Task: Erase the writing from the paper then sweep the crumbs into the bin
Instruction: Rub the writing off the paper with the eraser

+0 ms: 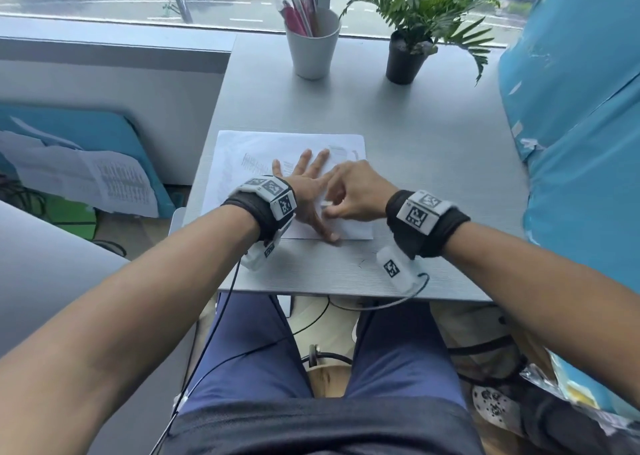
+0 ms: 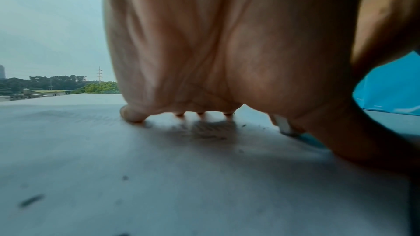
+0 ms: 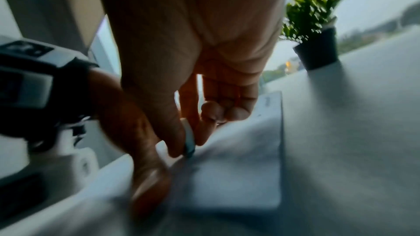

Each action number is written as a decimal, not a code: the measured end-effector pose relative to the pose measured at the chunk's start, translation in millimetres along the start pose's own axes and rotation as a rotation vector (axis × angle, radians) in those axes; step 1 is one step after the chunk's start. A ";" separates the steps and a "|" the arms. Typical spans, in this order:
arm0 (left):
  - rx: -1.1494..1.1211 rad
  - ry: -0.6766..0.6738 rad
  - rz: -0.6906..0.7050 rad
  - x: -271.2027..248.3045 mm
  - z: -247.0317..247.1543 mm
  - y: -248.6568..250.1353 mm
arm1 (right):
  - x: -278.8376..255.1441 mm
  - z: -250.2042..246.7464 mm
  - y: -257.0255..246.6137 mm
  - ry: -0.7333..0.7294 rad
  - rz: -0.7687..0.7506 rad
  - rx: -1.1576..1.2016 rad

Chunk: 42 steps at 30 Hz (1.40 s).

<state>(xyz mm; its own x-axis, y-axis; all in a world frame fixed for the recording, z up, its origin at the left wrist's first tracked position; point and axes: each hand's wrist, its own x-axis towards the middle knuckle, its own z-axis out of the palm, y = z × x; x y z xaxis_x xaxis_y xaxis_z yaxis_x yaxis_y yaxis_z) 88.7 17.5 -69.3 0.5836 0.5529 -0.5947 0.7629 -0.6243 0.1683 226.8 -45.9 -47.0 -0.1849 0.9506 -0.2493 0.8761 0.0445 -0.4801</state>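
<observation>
A white sheet of paper (image 1: 242, 150) with faint writing lies on the grey table (image 1: 415, 143). My left hand (image 1: 304, 184) lies flat on it with the fingers spread, and the fingertips (image 2: 134, 116) press the sheet. My right hand (image 1: 356, 195) crosses over the left thumb and pinches a small white eraser (image 1: 327, 206) between thumb and fingers. The eraser (image 3: 189, 139) has a bluish tip that touches the paper (image 3: 238, 177) near its front right part. Dark eraser crumbs (image 2: 204, 132) lie scattered on the sheet under my left palm (image 2: 227, 51). I see no bin that I can tell apart.
A white cup of pens (image 1: 313, 46) and a potted plant (image 1: 408, 56) stand at the back of the table by the window. A blue padded wall (image 1: 571, 143) borders the right side. A pale object (image 1: 177, 219) sits at the table's left edge. A few dark specks (image 1: 363, 260) lie near the front edge.
</observation>
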 end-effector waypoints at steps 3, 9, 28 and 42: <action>-0.010 0.010 0.002 -1.5 -1.3 -0.5 | 17.6 -26.0 23.5 0.194 0.130 0.043; -0.016 0.001 0.006 2.5 0.5 -1.9 | 8.4 -1.5 5.2 0.010 0.019 0.004; -0.061 0.112 0.095 -9.9 -21.6 -50.4 | 0.7 -16.1 43.3 0.283 0.202 -0.025; -0.065 0.047 0.070 8.1 -15.0 -0.9 | 2.6 -23.1 38.0 0.383 0.298 0.088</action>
<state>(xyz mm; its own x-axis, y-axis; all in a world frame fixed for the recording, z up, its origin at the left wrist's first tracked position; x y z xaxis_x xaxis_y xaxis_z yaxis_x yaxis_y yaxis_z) 96.9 30.8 -62.5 0.6471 0.5357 -0.5424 0.7355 -0.6259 0.2593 269.9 -34.6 -46.5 0.2597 0.9633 -0.0678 0.8217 -0.2573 -0.5085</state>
